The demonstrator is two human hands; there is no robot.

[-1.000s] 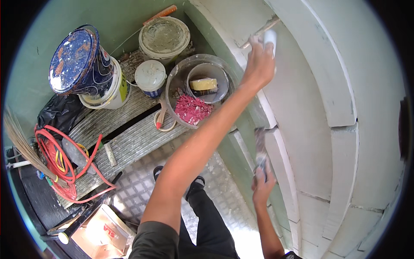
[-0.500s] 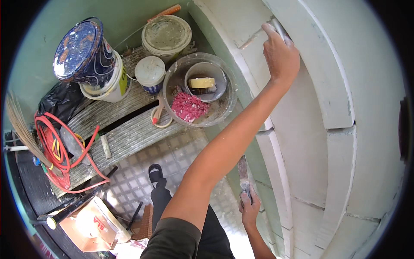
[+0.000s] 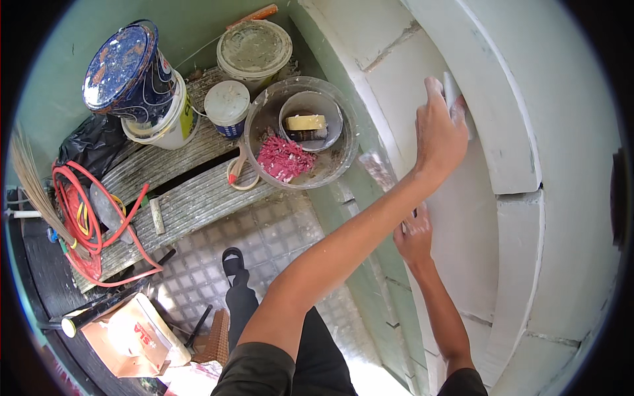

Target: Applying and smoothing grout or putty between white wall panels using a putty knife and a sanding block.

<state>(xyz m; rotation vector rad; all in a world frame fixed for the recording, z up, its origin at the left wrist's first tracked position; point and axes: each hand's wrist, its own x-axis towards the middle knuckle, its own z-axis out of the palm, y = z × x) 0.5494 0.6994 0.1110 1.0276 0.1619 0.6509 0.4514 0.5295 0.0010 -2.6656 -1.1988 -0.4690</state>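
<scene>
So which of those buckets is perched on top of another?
The dark-blue, paint-spattered bucket, on the white bucket. The small white-lidded bucket and the grey-lidded bucket stand on the boards; the open pail is inside the tub.

Pale flat tool and smeared scraper, both right of the basin

Shows the pale flat tool slim and whitish, held well apart from the basin, tilted with upper end leftward, partly covered. Shows the scraper streaked with whitish residue, held aslant near the basin, blade toward it, handle mostly hidden.
</scene>
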